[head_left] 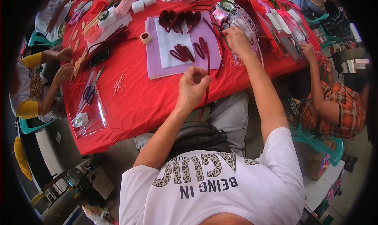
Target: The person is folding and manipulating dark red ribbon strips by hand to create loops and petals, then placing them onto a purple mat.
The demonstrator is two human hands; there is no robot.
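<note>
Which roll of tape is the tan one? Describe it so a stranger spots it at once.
On the red-covered table, find the purple sheet just beyond the person's left hand. By that sheet's left edge sits a small tan tape roll. Its plain tan colour sets it apart from the green tape roll beyond the sheet's far right corner.

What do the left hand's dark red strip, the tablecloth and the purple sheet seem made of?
Dark red strip in the left hand: perhaps matte, fuzzy-covered wire; similar pieces nearby hold bends.
Red tablecloth: likely thin fabric, slightly shiny; soft wrinkles catch light.
Purple sheet: paper or thin foam; flat, matte, straight-edged.
</note>
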